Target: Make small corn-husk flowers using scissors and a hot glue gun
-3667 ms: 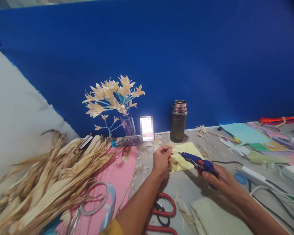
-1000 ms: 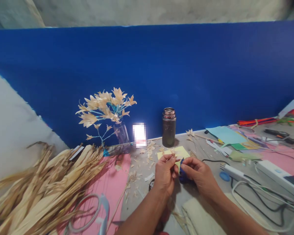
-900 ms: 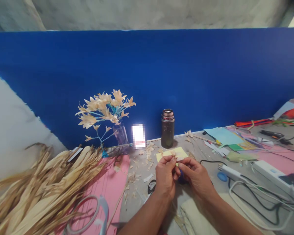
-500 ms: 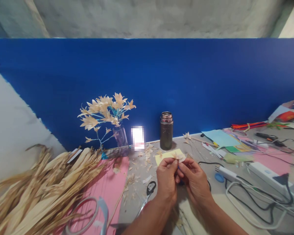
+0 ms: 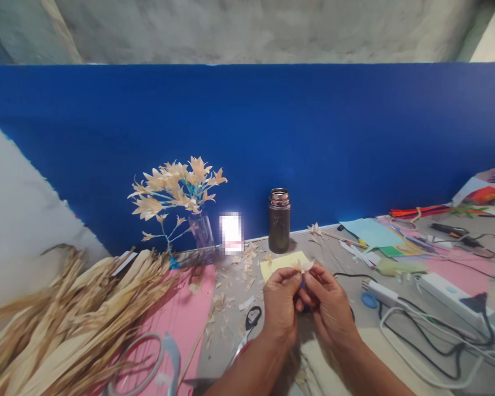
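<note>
Between my two hands is a small cream flower (image 5: pixel 302 267) with pale pointed petals. My left hand (image 5: pixel 281 297) pinches its base from the left, with thumb and fingertips pressed together. From the right, my right hand (image 5: pixel 329 300) pinches a pale petal on the flower's right side. A bit of blue shows between the fingertips; what it belongs to is mostly hidden. Behind the hands lies a yellow paper (image 5: pixel 284 263). Black-handled scissors (image 5: pixel 252 319) rest just left of my left hand, partly covered by the forearm.
Dried husks (image 5: pixel 61 319) and a tape roll (image 5: pixel 138 363) lie left on pink paper (image 5: pixel 192 308). Cream flowers (image 5: pixel 177 184) stand in a glass vase (image 5: pixel 202 231). An open dark bottle (image 5: pixel 279 223) stands behind my hands. Right are cables and a power strip (image 5: pixel 454 300).
The fingertips of my right hand have shifted slightly up around the flower, whose petals are turned a little differently. Both hands remain close together in nearly the same place.
</note>
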Demonstrator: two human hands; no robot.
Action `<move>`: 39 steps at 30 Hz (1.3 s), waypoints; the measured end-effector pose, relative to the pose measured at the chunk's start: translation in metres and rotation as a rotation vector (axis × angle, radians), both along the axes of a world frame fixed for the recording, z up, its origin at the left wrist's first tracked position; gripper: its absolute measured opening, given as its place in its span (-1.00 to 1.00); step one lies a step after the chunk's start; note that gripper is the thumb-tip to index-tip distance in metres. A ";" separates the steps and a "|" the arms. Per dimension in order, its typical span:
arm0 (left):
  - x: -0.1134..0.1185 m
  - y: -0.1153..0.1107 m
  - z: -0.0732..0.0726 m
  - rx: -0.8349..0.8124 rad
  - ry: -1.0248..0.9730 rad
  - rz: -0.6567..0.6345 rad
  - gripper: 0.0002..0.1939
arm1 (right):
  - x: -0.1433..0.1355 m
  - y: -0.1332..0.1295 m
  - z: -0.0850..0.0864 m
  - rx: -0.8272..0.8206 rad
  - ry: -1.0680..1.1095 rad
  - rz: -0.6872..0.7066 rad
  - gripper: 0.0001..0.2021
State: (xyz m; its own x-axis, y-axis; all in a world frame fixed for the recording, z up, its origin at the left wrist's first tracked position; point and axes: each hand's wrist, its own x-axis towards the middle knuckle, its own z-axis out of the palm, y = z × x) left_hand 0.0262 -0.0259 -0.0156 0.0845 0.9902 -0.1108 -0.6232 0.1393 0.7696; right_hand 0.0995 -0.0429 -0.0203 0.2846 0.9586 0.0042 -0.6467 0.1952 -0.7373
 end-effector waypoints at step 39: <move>-0.034 -0.003 0.028 0.310 0.440 -0.451 -0.88 | 0.106 -0.029 0.086 0.433 -1.672 0.017 -0.83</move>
State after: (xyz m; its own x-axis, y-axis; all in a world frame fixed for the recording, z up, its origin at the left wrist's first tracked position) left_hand -0.0076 -0.0292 0.0120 0.5064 0.8607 0.0524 -0.1775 0.0445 0.9831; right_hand 0.2056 -0.0718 0.0653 -0.3062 0.8107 0.4990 0.7000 0.5469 -0.4591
